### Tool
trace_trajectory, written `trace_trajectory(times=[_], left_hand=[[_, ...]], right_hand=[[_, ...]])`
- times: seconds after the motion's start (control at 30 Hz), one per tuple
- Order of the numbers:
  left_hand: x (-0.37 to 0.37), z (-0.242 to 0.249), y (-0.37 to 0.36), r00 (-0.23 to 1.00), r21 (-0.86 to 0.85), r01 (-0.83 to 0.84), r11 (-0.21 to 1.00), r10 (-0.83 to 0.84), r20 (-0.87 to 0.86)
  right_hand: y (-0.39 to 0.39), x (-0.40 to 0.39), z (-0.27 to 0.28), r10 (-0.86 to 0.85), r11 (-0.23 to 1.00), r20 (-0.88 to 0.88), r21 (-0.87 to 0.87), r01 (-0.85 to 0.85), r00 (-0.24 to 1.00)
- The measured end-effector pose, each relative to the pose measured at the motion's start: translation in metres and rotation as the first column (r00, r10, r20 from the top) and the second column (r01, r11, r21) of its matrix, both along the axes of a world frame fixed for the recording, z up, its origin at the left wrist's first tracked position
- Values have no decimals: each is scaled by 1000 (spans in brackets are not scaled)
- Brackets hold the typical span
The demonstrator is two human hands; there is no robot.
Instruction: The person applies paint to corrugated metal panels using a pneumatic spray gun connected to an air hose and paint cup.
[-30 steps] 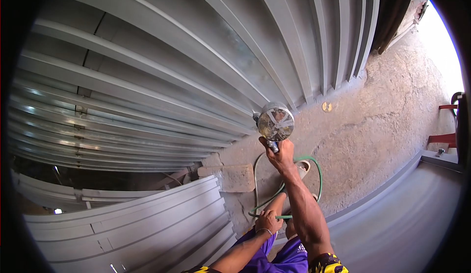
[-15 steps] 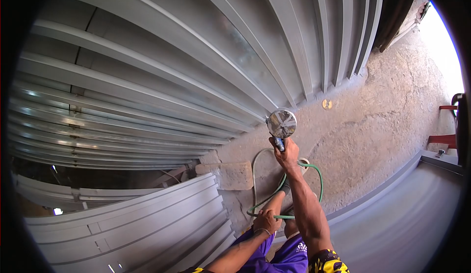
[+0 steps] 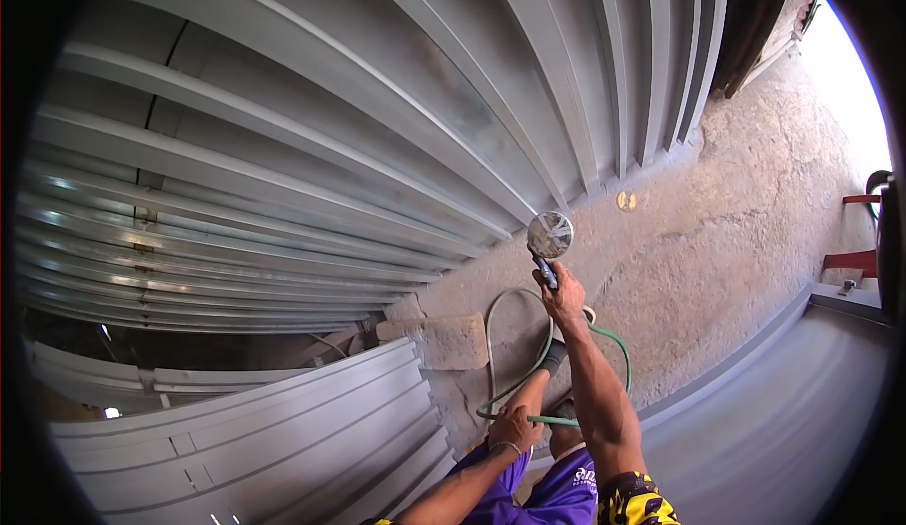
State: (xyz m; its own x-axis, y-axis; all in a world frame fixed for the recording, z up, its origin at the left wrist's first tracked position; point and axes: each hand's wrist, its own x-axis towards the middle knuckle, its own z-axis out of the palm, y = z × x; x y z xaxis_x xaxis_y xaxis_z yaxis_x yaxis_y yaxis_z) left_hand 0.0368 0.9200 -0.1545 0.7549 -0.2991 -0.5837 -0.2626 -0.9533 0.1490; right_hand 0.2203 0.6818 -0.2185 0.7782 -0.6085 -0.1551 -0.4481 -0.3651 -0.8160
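My right hand (image 3: 562, 291) is wrapped round the handle of a spray gun (image 3: 549, 235), whose round, shiny cup faces up. The gun is near the lower ends of the grey ribs on a large metal panel (image 3: 415, 81). Lower down, my left hand (image 3: 514, 427) has its fingers closed round the green hose (image 3: 547, 420), beside my knee. The hose loops over the ground near my feet and rises towards my right hand.
Rough concrete ground (image 3: 717, 242) runs along the panel's edge. A stone block (image 3: 453, 341) lies left of the hose. Grey slatted panels (image 3: 264, 431) are at lower left, a grey framed sheet (image 3: 764, 412) at lower right. Red parts (image 3: 852, 262) show at far right.
My right hand and the spray gun have moved slightly to the right, and the cup is tilted differently. My left hand stays nearly in place on the hose.
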Motion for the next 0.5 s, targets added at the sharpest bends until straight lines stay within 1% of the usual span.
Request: trace_trajectory(times=[0.1, 0.2, 0.23, 0.33, 0.37, 0.47, 0.5], left_hand=[[-3, 2, -3, 1000, -5, -17, 1000, 17, 18], [0, 2, -4, 1000, -26, -12, 1000, 13, 27], [1, 3, -5, 999, -31, -14, 999, 15, 31], [0, 5, -6, 998, -55, -9, 998, 12, 56], [0, 6, -6, 998, -65, -5, 998, 10, 67], [-3, -5, 2, 998, -123, -16, 992, 23, 58], [-2, -2, -1, 998, -122, -27, 992, 34, 58]], right_hand=[[-1, 2, 24, 2, 999, 91, 50, -6, 996], [1, 12, 43, -8, 998, 162, 65, -2, 987], [2, 15, 49, -20, 998, 213, 64, 6, 977], [4, 23, 61, -18, 1000, 231, 12, 15, 973], [4, 28, 65, -17, 998, 299, -52, 34, 954], [3, 34, 67, 0, 995, 248, -93, 24, 969], [2, 36, 72, -9, 995, 282, -89, 36, 959]])
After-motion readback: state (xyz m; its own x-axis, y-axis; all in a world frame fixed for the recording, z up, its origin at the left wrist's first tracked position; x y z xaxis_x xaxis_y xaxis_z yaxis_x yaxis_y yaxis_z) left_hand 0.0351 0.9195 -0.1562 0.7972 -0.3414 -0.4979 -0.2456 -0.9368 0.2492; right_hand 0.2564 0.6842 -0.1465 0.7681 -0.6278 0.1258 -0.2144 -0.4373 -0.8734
